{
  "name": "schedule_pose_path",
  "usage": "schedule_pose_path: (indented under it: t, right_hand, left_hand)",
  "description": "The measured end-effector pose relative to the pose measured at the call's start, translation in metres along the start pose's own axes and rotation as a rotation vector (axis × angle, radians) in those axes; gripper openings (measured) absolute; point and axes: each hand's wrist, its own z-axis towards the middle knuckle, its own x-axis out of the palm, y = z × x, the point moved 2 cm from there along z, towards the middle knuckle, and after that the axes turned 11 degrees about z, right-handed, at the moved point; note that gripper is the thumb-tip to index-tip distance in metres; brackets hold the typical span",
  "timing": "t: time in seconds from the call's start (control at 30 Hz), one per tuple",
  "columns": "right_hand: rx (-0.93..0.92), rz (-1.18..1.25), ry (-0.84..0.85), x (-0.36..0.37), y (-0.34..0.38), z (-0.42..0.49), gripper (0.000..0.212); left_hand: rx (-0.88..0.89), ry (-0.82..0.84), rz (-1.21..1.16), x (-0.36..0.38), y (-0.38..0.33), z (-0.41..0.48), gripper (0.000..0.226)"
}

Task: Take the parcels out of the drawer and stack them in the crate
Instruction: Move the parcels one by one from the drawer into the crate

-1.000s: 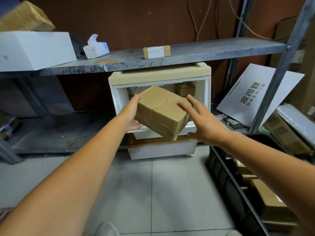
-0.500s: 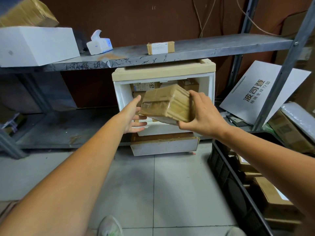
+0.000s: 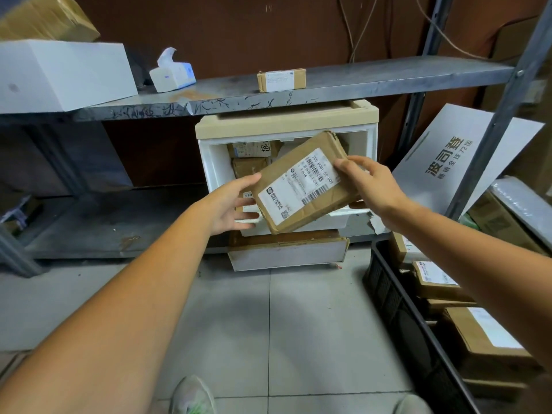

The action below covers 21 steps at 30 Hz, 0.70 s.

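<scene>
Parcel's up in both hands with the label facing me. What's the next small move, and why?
Probably swing the parcel right and down toward the black crate. It is already clear of the white drawer, gripped by the right hand at its far end with the left hand at its near edge, and the crate already holds labelled parcels.

Dim, soft shadows, wide-angle edge distortion

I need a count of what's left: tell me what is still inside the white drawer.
Inside the white drawer, two brown parcels show at upper left. The held parcel and both hands cover the rest, so no full count is possible.
</scene>
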Motion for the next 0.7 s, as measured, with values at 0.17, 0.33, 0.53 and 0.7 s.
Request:
schedule_pose_path:
  t: [0.17,0.33,0.53,0.7]
  right_hand:
    - [0.244,0.149,0.026,0.0,0.0,-0.003,0.044]
    - [0.297,0.147,0.02,0.007,-0.001,-0.006,0.046]
    - [-0.382,-0.529,0.017,0.008,-0.005,-0.005,0.054]
    - [-0.464,-0.771,0.231,0.012,-0.01,-0.012,0.078]
  left_hand:
    - [0.028,0.086,-0.055,0.004,-0.002,-0.006,0.038]
    - [0.039,0.039,-0.03,0.01,-0.007,-0.015,0.034]
    - [-0.044,-0.066,0.13,0.012,-0.013,-0.013,0.055]
    - [-0.122,-0.162,0.265,0.014,-0.006,-0.01,0.07]
